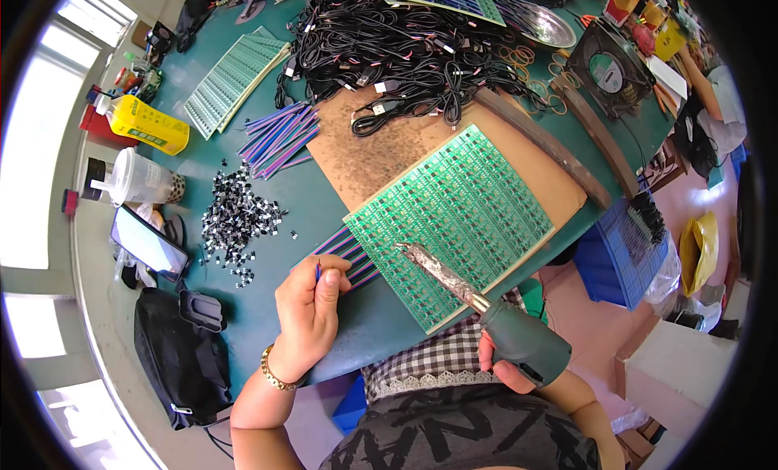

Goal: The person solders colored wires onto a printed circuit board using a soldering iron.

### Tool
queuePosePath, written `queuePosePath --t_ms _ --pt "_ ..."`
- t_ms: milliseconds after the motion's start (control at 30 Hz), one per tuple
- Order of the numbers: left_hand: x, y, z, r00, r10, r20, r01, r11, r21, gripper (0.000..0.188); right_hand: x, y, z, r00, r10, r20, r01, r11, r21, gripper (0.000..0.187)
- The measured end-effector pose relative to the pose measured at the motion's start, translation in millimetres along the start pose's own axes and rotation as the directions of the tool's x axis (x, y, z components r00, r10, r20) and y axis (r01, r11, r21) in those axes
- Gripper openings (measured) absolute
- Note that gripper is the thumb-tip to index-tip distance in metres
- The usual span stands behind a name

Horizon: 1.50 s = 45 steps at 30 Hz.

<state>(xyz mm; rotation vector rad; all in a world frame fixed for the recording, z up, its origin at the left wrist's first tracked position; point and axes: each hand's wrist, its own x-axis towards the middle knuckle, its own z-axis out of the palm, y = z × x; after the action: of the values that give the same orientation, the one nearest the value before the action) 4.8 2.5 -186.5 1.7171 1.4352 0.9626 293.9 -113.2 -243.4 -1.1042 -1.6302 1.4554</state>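
Note:
A green panel of circuit boards [462, 215] lies slanted on brown cardboard, covered in rows of small parts. Along its left edge runs a row of thin coloured wires [356, 258]. At their near ends is my left hand [310, 308], closed, thumb against fingers, with a short bit of blue wire [318, 270] showing between them. My right hand [506, 369] grips the dark green handle of a soldering iron [519, 340], which hides part of the hand. The iron's tip points left over the panel; whether it touches the panel, I cannot tell.
Small black-and-white connectors [235, 219] lie in a heap at left, below a bundle of wires [279, 138]. Black cables [381, 49] pile up behind. A fan [609, 69] and metal bars [543, 146] stand right. A phone [150, 241] and cup [146, 178] sit far left.

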Motion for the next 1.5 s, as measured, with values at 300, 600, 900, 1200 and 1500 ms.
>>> queuePosePath --t_ms 300,600,900,1200,1500 --pt "-3 -6 6 0.998 -0.065 0.021 0.067 0.992 -0.109 0.017 19 -30 1 0.849 0.528 0.002 -0.389 0.623 0.679 0.056" --pt "-2 -8 3 0.997 -0.045 -0.056 0.041 0.996 -0.082 0.011 2 -6 -2 0.995 0.103 -0.002 -0.091 0.893 0.441 0.053" --pt "0 2 8 0.999 -0.039 0.031 0.041 0.998 -0.051 0.010 -9 3 10 0.986 0.159 -0.059 -0.139 0.959 0.248 0.052" --pt "0 2 17 0.994 0.096 0.052 -0.103 0.982 0.157 0.011 -2 -40 -16 0.829 0.554 0.079 -0.548 0.773 0.321 0.032" --pt "2 4 16 0.997 0.050 0.066 -0.061 0.981 0.184 0.011 -7 -23 -10 0.972 0.220 0.079 -0.215 0.975 -0.061 0.035"
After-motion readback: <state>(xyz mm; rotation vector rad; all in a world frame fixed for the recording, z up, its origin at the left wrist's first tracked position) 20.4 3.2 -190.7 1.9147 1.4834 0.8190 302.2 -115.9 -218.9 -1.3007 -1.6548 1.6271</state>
